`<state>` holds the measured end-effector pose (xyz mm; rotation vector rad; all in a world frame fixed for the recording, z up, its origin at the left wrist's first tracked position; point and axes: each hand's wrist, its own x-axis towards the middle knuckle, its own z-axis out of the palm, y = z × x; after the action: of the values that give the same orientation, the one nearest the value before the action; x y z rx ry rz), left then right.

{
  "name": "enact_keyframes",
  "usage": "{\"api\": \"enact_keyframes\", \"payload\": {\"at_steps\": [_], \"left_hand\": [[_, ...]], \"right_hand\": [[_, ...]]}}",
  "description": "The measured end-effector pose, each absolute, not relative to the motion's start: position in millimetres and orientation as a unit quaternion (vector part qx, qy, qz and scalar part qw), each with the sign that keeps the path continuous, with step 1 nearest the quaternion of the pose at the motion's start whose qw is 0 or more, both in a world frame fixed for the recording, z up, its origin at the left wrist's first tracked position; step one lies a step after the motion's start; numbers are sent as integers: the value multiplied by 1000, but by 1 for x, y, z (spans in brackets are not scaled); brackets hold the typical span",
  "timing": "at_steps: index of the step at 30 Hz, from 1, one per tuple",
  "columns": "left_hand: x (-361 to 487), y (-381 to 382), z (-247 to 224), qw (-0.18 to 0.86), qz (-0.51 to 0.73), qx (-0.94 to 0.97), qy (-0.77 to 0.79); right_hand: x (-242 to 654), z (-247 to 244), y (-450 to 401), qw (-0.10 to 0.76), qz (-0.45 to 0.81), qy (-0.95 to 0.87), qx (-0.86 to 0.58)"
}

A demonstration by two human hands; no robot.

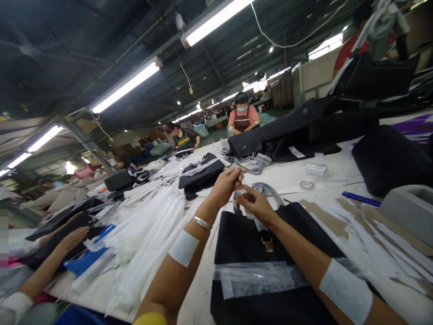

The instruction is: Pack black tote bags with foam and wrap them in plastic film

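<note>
One black bag [233, 243] lies on the white table [194, 280], directly below and before the person's two hands. The left hand [230, 183] has its thumb and fingertips pressed together, and they pinch a thin strand [245, 182], which goes downward to the right hand [255, 203]. The right fingers are bent close to a small ring at the bag's top; whether they grip the strand or only touch it, I cannot tell. Near the right wrist, a gold-coloured clasp [268, 244] is on the bag, and a clear plastic strip [257, 277] crosses its front. A grey wrapped handle [270, 192] makes a loop behind the right hand.

To the left of the bag there is a heap of white plastic film [149, 239], and beside it a blue object [91, 253]. Farther left, a co-worker's hand [72, 239] rests on black material. To the right are paper strips [358, 234], a blue pen-like item [361, 199] and a grey container [411, 212]. Across the table, a masked co-worker [241, 117] is behind other black bags.
</note>
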<state>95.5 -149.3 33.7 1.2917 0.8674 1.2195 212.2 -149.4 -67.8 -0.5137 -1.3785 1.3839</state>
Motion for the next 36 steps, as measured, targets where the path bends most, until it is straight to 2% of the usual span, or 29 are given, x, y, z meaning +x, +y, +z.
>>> {"api": "enact_keyframes", "payload": {"at_steps": [3,5,9,15,24,30,36], "left_hand": [[81,-143,25,512,544,542,385],[64,-141,10,479,537,528,450],[28,-146,-37,478,430,482,595],[3,-152,-84,584,329,449,591],[12,-138,-93,686,336,438,475],[19,-131,-96,659,399,459,443],[26,-131,-87,647,339,499,467]], "right_hand": [[215,-68,-142,575,575,-535,-232],[218,-71,-137,587,569,-511,-266],[219,-82,-128,514,554,-517,-402],[218,-95,-119,436,540,-562,-450],[216,-96,-114,382,547,-575,-473],[211,-98,-118,351,578,-585,-448],[210,-94,-124,350,603,-593,-403]]}}
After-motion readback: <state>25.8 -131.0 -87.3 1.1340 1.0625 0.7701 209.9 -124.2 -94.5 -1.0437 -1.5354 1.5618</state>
